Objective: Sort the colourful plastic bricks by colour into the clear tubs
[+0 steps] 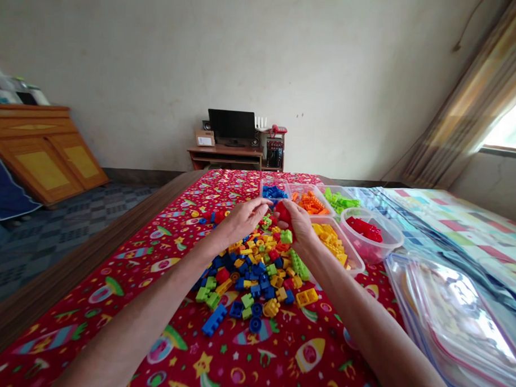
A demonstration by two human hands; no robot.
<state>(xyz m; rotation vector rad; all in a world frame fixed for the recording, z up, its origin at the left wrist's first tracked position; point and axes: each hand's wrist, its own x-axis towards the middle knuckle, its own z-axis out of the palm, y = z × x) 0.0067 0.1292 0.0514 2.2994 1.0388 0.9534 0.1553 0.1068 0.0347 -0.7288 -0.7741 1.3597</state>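
Note:
My right hand (298, 220) is closed around a red toy brick (283, 212), partly hidden by the fingers. A light green brick (286, 236) shows just under that hand; whether it is held too I cannot tell. My left hand (242, 220) is close by on the left, its fingers stretched toward the right hand with nothing visible in them. Beneath both hands spreads a mixed pile of building bricks (255, 269) in blue, yellow, green and red. A long blue brick (214, 320) lies at the pile's near edge.
Beyond the hands stand clear containers of blue bricks (275, 192), orange bricks (310, 203) and green bricks (341, 201). Yellow bricks (330, 244) fill a nearer box; a round tub (394, 243) holds red ones. Clear zip bags (452, 319) lie right, on a red patterned cloth (123, 301).

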